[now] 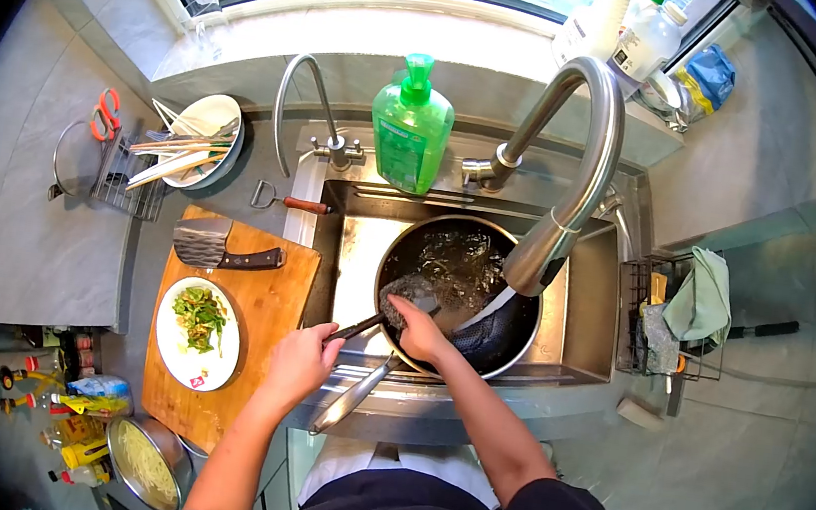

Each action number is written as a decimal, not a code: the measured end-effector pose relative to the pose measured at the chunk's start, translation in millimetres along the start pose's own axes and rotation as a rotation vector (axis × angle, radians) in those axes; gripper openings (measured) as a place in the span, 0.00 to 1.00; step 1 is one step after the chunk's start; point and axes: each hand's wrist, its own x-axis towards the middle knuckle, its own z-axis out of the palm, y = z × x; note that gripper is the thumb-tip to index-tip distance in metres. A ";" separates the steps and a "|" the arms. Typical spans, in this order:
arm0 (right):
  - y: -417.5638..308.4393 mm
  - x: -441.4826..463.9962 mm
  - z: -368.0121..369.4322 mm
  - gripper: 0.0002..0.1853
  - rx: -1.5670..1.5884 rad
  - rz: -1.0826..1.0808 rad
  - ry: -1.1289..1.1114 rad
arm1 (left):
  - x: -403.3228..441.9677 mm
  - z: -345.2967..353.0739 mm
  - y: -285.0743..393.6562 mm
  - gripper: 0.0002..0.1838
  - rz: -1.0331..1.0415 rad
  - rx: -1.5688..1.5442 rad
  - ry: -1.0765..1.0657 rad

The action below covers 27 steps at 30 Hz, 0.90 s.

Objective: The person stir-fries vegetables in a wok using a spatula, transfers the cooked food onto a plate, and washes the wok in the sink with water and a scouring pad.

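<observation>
A dark wok point(391, 253) sits in the steel sink point(358, 249), water in its bottom and its metal handle point(352, 397) pointing toward me. My left hand point(299, 369) is closed around the black handle of a spatula point(356, 327), which reaches over the wok's near-left rim. Against the spatula, inside the wok, my right hand point(416, 333) presses a grey steel wool scrubber point(408, 288). The spatula's far end is partly hidden by my fingers. From the tall faucet point(536, 255), a stream of water point(487, 311) runs into the wok.
Left of the sink, a cutting board point(264, 329) bears a cleaver point(225, 246) and a plate of chopped greens point(199, 320). A peeler point(290, 203) lies behind it. Green dish soap point(412, 135) stands behind the sink. A wire rack point(633, 326) with a cloth point(703, 299) hangs at right.
</observation>
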 end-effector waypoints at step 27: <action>-33.5 -12.9 -34.1 0.44 -0.353 0.268 0.608 | 10.8 -18.8 -38.9 0.27 -0.606 -0.878 -0.654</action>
